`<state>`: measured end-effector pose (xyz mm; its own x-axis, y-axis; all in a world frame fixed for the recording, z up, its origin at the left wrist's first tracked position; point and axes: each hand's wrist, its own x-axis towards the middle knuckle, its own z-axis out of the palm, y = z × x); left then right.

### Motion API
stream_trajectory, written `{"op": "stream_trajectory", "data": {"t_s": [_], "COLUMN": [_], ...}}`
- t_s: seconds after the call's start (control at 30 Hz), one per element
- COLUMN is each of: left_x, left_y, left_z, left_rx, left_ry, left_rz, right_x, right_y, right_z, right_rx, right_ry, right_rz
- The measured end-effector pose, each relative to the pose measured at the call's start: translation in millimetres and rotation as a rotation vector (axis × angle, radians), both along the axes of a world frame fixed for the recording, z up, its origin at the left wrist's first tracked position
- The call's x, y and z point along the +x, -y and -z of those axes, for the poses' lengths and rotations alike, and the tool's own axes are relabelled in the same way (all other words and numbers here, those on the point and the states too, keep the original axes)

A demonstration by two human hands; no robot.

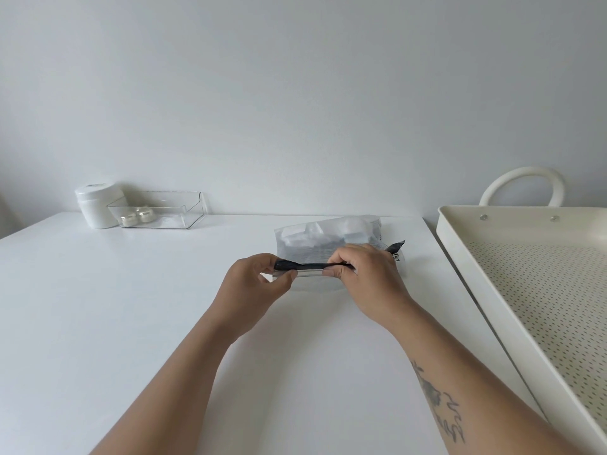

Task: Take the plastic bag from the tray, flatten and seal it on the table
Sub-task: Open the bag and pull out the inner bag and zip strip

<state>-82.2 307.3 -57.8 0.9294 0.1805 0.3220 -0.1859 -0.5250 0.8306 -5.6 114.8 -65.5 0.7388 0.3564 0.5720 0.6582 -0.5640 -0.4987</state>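
Note:
A clear plastic bag (328, 238) with white contents lies on the white table (131, 307), a little right of centre. Its near edge carries a black seal strip (312, 265). My left hand (256, 284) pinches the left end of that strip between thumb and fingers. My right hand (368, 270) pinches the strip further right, and its fingers hide part of the bag. The strip's right end sticks out past my right hand. The cream tray (460, 254) with a perforated floor stands at the right, with nothing in it that I can see.
A white jar (95, 205) and a clear plastic bin (157, 210) holding two small jars stand at the table's back left by the wall. The tray's looped handle (522, 182) rises at the far right. The wall runs along the table's far edge.

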Motion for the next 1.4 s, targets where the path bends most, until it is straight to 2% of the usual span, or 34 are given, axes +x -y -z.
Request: {"op": "stream_trajectory", "data": {"t_s": [0.27, 0.53, 0.7, 0.97, 1.2, 1.4], "left_x": [-1, 0, -1, -1, 2, 1], "left_y": [7, 6, 7, 11, 10, 10], "left_z": [3, 3, 5, 4, 5, 6], "left_rx": [-0.010, 0.081, 0.005, -0.044, -0.024, 0.069], "left_ry": [0.015, 0.018, -0.001, 0.016, -0.010, 0.015], "left_rz": [0.024, 0.007, 0.026, 0.038, 0.011, -0.003], "right_x": [-2, 2, 0, -1, -2, -1], "right_y": [-4, 0, 2, 1, 0, 0], "right_z": [1, 1, 4, 4, 5, 6], "right_rx": [0.014, 0.057, 0.090, 0.092, 0.098, 0.123], "right_ry": [-0.077, -0.065, -0.156, -0.163, -0.168, -0.195], "right_rz": [-0.120, -0.079, -0.112, -0.136, -0.149, -0.146]}}
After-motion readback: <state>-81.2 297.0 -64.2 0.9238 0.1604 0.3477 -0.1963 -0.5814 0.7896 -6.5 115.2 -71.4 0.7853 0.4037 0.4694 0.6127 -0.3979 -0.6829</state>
